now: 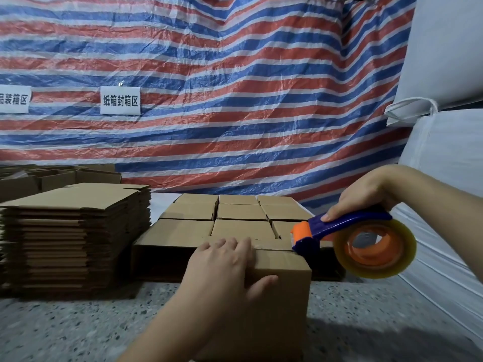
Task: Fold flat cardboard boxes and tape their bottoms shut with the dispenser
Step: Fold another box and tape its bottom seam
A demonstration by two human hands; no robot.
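Box [277,288] under flat left hand [222,267], right hand [366,194] gripping dispenser [339,228], sign [120,100] "纸箱封箱区"

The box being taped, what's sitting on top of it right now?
The left hand presses on the box, and the tape dispenser, held by the right hand, meets its far top edge. The hand hides most of the seam, so any tape there can't be seen.

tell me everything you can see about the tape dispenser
The tape dispenser has a dark blue plastic handle and head with an orange roller at its front. It carries a roll of clear tape on an orange hub. The right hand grips the handle from above, and the head rests on the far top edge of the box.
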